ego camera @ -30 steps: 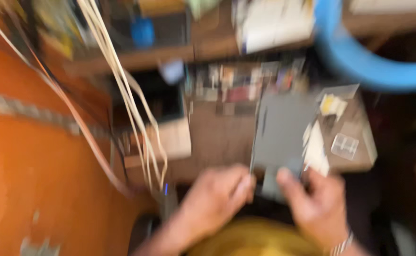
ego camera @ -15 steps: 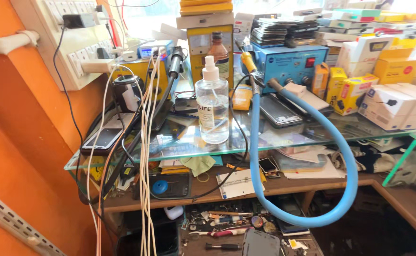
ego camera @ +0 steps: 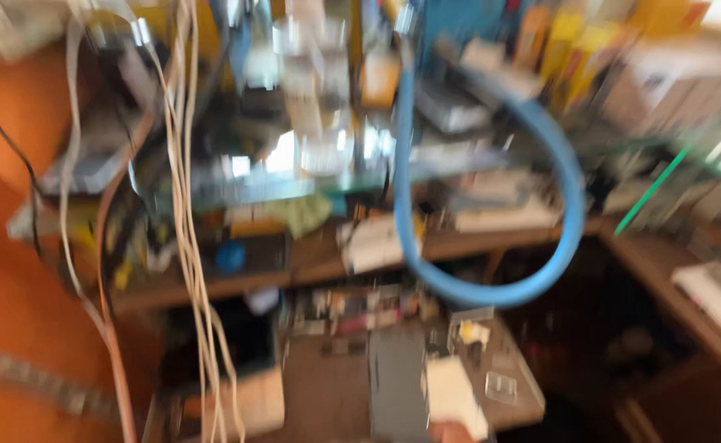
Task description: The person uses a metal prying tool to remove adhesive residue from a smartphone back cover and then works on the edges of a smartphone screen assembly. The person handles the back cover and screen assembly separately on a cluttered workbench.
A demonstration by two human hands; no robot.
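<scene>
The view is motion-blurred. Only a small patch of skin, likely my right hand (ego camera: 452, 431), shows at the bottom edge, just under a white card-like piece (ego camera: 454, 395) and beside a flat grey device (ego camera: 397, 384) on a low brown shelf (ego camera: 327, 394). Its grip is hidden by the frame edge. My left hand is out of sight. A thick blue hose (ego camera: 569, 221) loops down from the glass shelf (ego camera: 311, 187) above.
Pale cables (ego camera: 186, 246) hang at the left beside an orange wall (ego camera: 16, 344). A clear spray bottle (ego camera: 315, 98) stands on the glass shelf among boxes. A wooden middle shelf (ego camera: 311, 267) holds papers and a dark device with a blue dot (ego camera: 231, 256). A side counter (ego camera: 688, 328) runs right.
The camera has tilted down again from the glass shelf towards the low shelf. Both hands, seen on the grey device a second ago, left the view; only a sliver shows now.
</scene>
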